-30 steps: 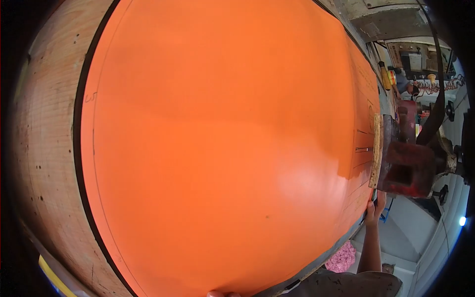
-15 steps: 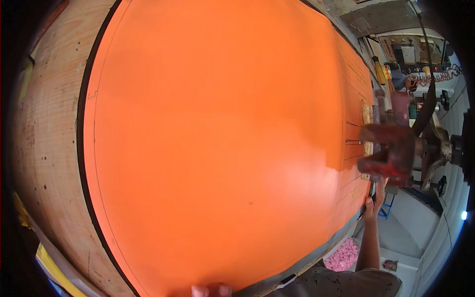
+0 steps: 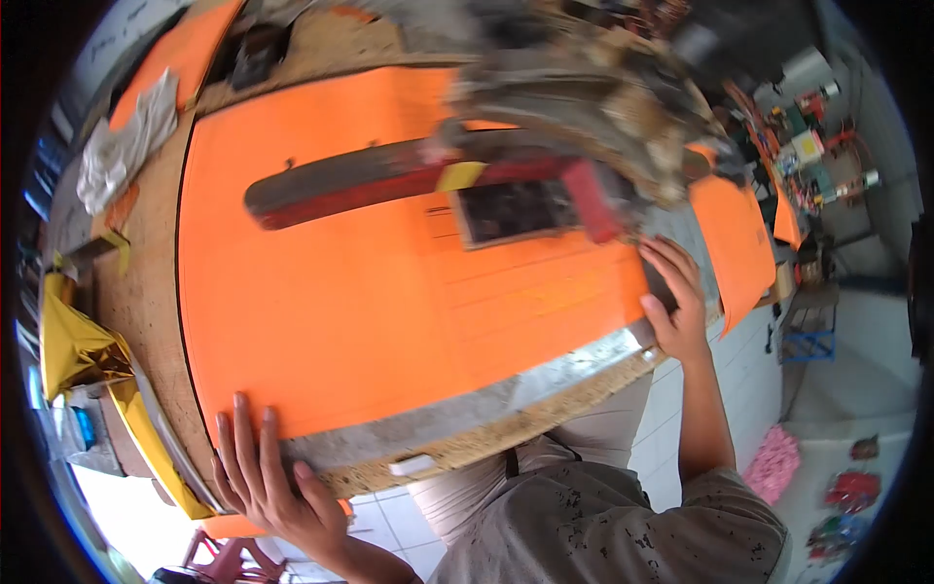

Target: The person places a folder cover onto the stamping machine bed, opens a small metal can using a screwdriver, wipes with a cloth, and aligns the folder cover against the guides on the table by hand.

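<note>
Showing a broad orange sheet (image 3: 311,292), lying flat on a worktable (image 3: 360,475). Looking bright and nearly plain over the left part, then turning a slightly deeper orange toward the right. Bearing thin dark ruled lines across that right-hand part, running roughly from left to right, with fainter marks among them. Following a black strip (image 3: 179,263) down the left side, with a bare wooden surface (image 3: 151,263) lying beyond it. Bordering a grey metal strip (image 3: 418,421) along the near side, then, past that, a rough chipboard edge (image 3: 516,425) carrying a small white block (image 3: 413,464). Passing beneath a blurred red-and-dark machine arm (image 3: 370,180) and a dark framed rectangle (image 3: 511,212), both hiding some of the far right area.

Stretching from one hand to the other, spanning nearly the whole gap between them. Spreading the left hand (image 3: 282,501) wide, laying fingertips on the near left corner and holding the palm outside the sheet; grasping nothing. Holding the right hand (image 3: 679,302) loosely parted, with thumb beside the near right corner and fingertips at the right edge; pinching nothing visibly. Not being able to tell the firmness of either touch.
</note>
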Available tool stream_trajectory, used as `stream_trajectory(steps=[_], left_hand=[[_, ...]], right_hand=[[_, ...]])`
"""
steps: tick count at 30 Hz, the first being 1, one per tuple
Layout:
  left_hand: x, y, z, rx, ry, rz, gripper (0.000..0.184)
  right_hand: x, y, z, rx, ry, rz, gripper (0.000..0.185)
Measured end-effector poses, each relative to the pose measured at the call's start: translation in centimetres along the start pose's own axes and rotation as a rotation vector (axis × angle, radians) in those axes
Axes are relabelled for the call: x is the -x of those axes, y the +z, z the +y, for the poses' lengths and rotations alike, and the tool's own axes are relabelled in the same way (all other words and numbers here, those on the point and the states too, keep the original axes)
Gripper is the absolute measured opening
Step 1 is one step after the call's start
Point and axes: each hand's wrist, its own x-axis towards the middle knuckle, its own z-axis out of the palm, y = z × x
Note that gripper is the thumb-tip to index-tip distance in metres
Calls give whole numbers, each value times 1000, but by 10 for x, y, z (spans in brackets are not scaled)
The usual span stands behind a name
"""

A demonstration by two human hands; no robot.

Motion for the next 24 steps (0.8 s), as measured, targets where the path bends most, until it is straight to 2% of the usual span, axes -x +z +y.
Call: stream_trajectory(steps=[9,24], left_hand=[[1,6,-8,78,131,82,50],[0,14,-20,225,144,67,49]], right_hand=[[11,4,16,-174,-47,37,56],[20,19,31,-224,-112,113,55]])
